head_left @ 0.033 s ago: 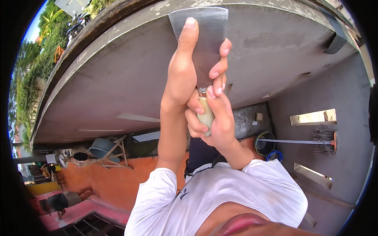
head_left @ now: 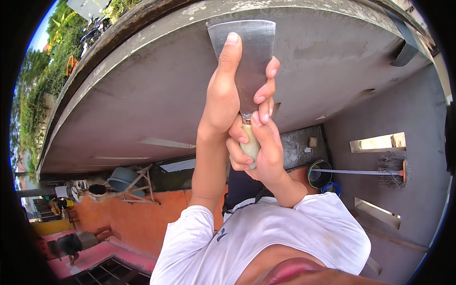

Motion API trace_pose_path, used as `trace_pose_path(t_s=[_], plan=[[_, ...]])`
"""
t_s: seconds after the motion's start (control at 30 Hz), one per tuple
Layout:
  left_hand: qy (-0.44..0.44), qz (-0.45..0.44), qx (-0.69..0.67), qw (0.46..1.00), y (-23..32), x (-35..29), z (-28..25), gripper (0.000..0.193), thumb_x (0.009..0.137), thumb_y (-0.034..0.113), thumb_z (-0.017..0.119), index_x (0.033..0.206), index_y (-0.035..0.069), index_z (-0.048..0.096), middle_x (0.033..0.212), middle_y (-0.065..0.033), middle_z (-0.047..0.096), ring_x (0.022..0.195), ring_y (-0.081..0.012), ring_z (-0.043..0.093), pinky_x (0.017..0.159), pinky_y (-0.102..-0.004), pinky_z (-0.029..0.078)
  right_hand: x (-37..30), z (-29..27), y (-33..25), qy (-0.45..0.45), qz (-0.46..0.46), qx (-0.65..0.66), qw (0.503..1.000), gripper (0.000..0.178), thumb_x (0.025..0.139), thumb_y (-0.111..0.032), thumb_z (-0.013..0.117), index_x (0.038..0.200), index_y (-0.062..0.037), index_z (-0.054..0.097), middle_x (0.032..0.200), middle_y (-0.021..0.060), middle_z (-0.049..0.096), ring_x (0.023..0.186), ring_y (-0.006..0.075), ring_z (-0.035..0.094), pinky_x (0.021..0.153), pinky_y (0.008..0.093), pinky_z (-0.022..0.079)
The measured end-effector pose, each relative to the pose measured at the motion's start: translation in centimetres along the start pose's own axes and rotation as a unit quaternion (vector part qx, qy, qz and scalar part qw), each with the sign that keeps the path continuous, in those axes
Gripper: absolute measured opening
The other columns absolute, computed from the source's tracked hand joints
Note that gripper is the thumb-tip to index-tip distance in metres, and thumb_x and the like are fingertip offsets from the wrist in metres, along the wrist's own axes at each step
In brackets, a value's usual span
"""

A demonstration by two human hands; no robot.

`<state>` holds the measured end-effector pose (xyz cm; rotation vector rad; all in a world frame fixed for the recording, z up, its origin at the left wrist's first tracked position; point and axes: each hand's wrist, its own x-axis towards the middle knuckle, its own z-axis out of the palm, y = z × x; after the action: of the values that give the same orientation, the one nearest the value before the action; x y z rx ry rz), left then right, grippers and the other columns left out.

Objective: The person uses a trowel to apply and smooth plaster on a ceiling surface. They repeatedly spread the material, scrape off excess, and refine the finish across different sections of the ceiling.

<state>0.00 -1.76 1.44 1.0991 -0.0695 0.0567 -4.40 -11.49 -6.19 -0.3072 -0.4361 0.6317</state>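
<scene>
A wide putty knife (head_left: 253, 61) with a flared metal blade and a pale, worn handle is held up in front of a grey plastered wall (head_left: 327, 61). My left hand (head_left: 219, 102) grips the blade from the side, its thumb flat along the near face and its fingers curling round the far edge. Wrapped about the handle is my right hand (head_left: 270, 154), thumb near the metal collar. Both hands are closed on the tool. The blade's broad edge points toward the wall's top rim; whether it touches the wall I cannot tell.
A mop (head_left: 392, 171) rests against the right-hand wall by a dark bucket (head_left: 319, 175). On the left, a grey basin (head_left: 126, 180) sits on a wooden stand. Another person (head_left: 78, 242) is at the lower left, on the pink floor. Slots pierce the walls.
Both hands and the putty knife have shifted slightly down in the picture, away from the wall's top rim. My grip looks the same.
</scene>
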Motion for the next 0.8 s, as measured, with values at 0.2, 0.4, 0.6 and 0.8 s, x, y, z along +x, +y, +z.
trace_pose_path(t_s=[0.2, 0.4, 0.6, 0.8], plan=[[-0.008, 0.013, 0.040, 0.999, 0.4, 0.0, -0.1, 0.070, 0.102, 0.068, 0.029, 0.079, 0.004, 0.050, 0.049, 0.0001, 0.039, 0.034, -0.0142, 0.047, 0.037, -0.0272, 0.043, 0.5, -1.1, 0.6, -0.012, -0.010, 0.003, 1.000, 0.020, 0.112, -0.030, 0.034, 0.105, -0.0113, 0.039, 0.089, 0.0068, 0.044, 0.051, 0.0090, 0.040, 0.041, 0.0238, 0.030], [-0.029, 0.000, 0.046, 0.999, -0.7, 1.0, -1.5, 0.075, 0.100, 0.072, 0.027, 0.085, 0.004, 0.053, 0.056, -0.0005, 0.043, 0.044, -0.0140, 0.054, 0.046, -0.0257, 0.048, 1.8, -3.6, 0.4, -0.059, 0.003, 0.023, 0.998, 0.020, 0.111, -0.030, 0.035, 0.100, -0.0129, 0.038, 0.087, 0.0065, 0.044, 0.049, 0.0092, 0.038, 0.040, 0.0231, 0.030], [0.106, -0.251, 0.132, 0.953, -20.8, -5.2, -10.4, 0.078, 0.103, 0.064, 0.034, 0.117, -0.008, 0.060, 0.115, -0.0200, 0.064, 0.112, -0.0272, 0.064, 0.092, -0.0375, 0.053, -9.7, -20.3, 4.2, 0.205, 0.141, -0.158, 0.956, 0.034, 0.109, -0.032, 0.045, 0.133, -0.0090, 0.051, 0.078, 0.0013, 0.047, 0.047, 0.0059, 0.037, 0.038, 0.0227, 0.029], [0.048, 0.029, 0.445, 0.894, -17.8, -8.5, -9.1, 0.034, 0.098, 0.014, 0.055, 0.127, -0.005, 0.059, 0.130, -0.0223, 0.059, 0.121, -0.0380, 0.059, 0.101, -0.0430, 0.047, -32.5, -32.9, 4.4, 0.628, 0.241, -0.251, 0.696, 0.038, 0.106, -0.025, 0.043, 0.140, -0.0116, 0.052, 0.077, 0.0019, 0.053, 0.045, 0.0101, 0.044, 0.037, 0.0271, 0.034]])
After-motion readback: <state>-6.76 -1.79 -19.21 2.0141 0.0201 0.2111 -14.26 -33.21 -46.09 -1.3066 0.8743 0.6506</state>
